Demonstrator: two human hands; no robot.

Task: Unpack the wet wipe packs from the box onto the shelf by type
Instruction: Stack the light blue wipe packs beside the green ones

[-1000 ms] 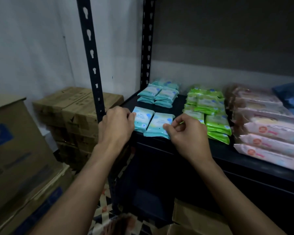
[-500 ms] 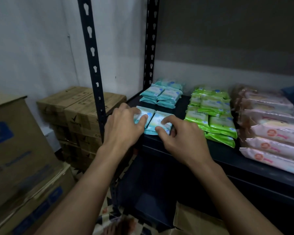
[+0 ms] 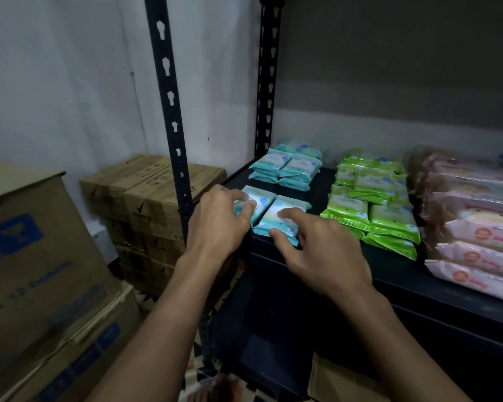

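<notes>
Dark metal shelf [image 3: 404, 288], dim storeroom, white wall behind. Two teal packs [image 3: 276, 216] sit side by side at the front-left shelf edge. Left hand [image 3: 218, 224] grips the left one, fingers curled over it. Right hand [image 3: 317, 248] pinches the right one, thumb at the near edge, fingers on top. More teal packs stacked [image 3: 288, 168] behind; green packs [image 3: 375, 204] beside; pink packs [image 3: 474, 224] right. Cartons [image 3: 145, 187] on the floor left.
</notes>
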